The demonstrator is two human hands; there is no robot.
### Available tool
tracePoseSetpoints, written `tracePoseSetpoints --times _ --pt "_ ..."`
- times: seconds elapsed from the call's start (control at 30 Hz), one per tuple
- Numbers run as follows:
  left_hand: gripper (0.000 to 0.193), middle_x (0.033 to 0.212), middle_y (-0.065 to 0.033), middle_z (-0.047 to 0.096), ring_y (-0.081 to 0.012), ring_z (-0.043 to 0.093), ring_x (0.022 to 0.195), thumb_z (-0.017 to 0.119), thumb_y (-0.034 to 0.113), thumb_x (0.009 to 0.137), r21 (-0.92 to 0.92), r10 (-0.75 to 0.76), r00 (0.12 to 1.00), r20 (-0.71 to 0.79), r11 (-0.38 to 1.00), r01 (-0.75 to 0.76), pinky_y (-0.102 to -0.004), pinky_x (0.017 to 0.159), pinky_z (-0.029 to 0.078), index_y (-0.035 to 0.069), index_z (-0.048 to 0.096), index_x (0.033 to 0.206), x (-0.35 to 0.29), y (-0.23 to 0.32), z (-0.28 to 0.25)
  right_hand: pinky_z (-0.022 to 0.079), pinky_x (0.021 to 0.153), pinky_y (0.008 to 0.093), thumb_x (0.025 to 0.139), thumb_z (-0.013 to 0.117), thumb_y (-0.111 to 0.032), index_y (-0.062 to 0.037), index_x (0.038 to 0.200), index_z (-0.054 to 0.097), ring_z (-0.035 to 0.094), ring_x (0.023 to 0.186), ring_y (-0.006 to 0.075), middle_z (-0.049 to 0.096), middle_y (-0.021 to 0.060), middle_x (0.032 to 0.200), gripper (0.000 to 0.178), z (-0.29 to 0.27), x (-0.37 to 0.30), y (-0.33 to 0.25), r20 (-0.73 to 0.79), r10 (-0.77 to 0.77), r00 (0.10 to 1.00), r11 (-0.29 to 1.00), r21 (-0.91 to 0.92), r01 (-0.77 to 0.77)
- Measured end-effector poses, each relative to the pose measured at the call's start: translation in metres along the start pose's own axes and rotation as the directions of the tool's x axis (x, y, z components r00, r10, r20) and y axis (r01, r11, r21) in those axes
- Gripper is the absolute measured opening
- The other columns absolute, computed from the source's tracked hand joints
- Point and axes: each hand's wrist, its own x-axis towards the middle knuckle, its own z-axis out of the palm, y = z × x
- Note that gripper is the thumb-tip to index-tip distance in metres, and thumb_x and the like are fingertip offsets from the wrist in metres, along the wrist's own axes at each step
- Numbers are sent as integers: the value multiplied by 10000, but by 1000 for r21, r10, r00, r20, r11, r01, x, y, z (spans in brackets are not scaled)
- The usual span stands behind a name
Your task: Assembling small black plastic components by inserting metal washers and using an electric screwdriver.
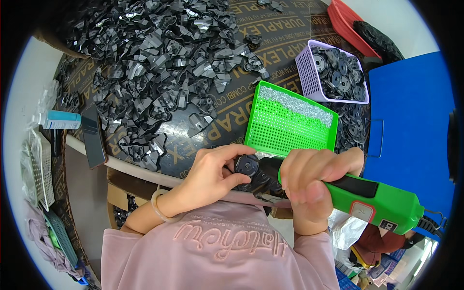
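My left hand (205, 169) pinches a small round black plastic part (247, 165) between thumb and fingers at the table's near edge. Wrapped round a green and black electric screwdriver (394, 203), my right hand (311, 181) holds it level, its dark nose pointing left toward the part. The tip of the tool is hard to make out, so I cannot tell whether it touches the part. Just beyond both hands lies a green perforated tray (290, 126), with many small silver screws (295, 103) heaped along its far side.
Angular black plastic pieces (159, 63) cover the table's far left. A lilac basket (304, 72) of round black discs stands right of the tray, with more discs (352, 125) beside it. A blue bin (411, 130), red basket (345, 24), phone (93, 137) and bottle (60, 120) sit around the edges.
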Motion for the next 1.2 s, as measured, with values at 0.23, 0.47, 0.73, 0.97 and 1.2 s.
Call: tracePoseSetpoints --times 0.23,0.47,0.73,0.97,1.2 --pt "452 823 -109 689 -111 663 682 787 -55 747 -30 -50 999 5 998 50 -266 590 545 -15 639 1171 1 -1 1 489 602 387 877 716 -14 -99 1084 409 539 572 193 568 58 714 380 0 -2 0 -79 -27 997 998 48 31" --pt "490 939 -105 677 -122 687 786 769 -84 757 -43 30 987 -159 998 -38 -258 643 594 3 599 1207 5 -9 -10 439 481 302 927 638 -44 -60 1089 368 479 487 141 507 49 648 316 -31 18 48 -167 -274 947 946 -227 234" --pt "494 944 -90 667 -123 686 823 751 -111 768 -53 72 982 -173 995 -82 -256 669 608 1 587 1220 6 -16 -10 390 489 308 897 616 -58 -69 1062 397 399 474 125 423 15 598 274 -28 21 73 -232 -189 954 956 -267 125" --pt "492 935 -85 688 -122 694 796 769 -91 759 -43 66 980 -187 996 -75 -259 655 587 9 596 1209 8 -19 -12 484 516 296 915 623 19 -47 1089 389 524 513 134 538 56 670 299 -35 18 70 -151 -222 963 946 -274 175" --pt "490 894 -72 681 -97 671 742 776 -85 749 -76 47 983 -179 995 -61 -235 637 549 4 602 1198 9 -20 -7 391 485 290 950 611 -110 -107 1115 443 455 509 124 479 -3 661 236 0 11 6 -79 -183 980 981 -76 177"
